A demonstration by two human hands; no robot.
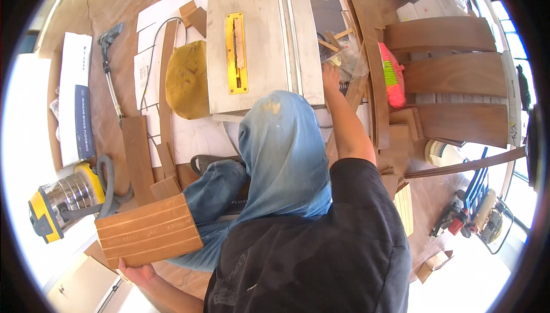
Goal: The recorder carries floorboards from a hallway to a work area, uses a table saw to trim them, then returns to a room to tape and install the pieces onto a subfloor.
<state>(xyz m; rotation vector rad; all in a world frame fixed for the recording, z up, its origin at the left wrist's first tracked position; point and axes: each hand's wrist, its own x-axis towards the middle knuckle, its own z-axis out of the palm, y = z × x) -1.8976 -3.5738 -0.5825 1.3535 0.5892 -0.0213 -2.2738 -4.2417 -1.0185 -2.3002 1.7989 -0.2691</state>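
At lower left my left hand [137, 270] grips a brown wooden board [149, 227] with pale grooved lines, thumb and fingers at its near edge. My right hand [331, 75] reaches past my raised, denim-covered knee to the right side of a table saw [263, 43] with a yellow blade insert [236, 78]. Its fingers are bent near small wood strips [327, 45] and a crumpled clear plastic bag [352, 69]; what they hold is too small to make out. A mustard-coloured cushion-like pad [184, 86] lies against the saw's left side.
Loose planks [136, 152] and a vacuum [63, 204] with hose are on the left, with a floor nozzle [107, 40]. Stacked planks [444, 78], a pink-and-green bundle [391, 75], a white bucket [441, 153] and a hand truck [472, 198] with tools are on the right.
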